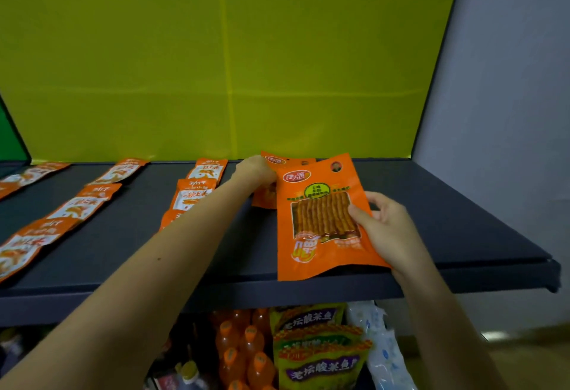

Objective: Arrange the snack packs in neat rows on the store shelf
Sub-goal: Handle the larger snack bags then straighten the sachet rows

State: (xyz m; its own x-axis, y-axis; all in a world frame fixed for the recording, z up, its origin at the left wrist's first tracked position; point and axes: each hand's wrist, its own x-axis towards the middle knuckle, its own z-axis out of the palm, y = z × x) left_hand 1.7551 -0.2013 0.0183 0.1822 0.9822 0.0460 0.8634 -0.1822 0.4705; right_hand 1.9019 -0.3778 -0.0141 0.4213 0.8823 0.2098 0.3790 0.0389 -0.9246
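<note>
Our right hand point(391, 229) pinched the front pack point(320, 220) at its 3 o'clock edge, over the shelf point(447, 220). Our left hand point(254, 170) met the rear pack point(290, 163) at 12, fingers hidden, grip unclear. Held by one edge, the front pack could swing and land crooked.

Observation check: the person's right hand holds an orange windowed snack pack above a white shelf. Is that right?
No: the shelf is dark grey, not white. The head view shows the right hand holding the orange windowed snack pack above it.
</note>
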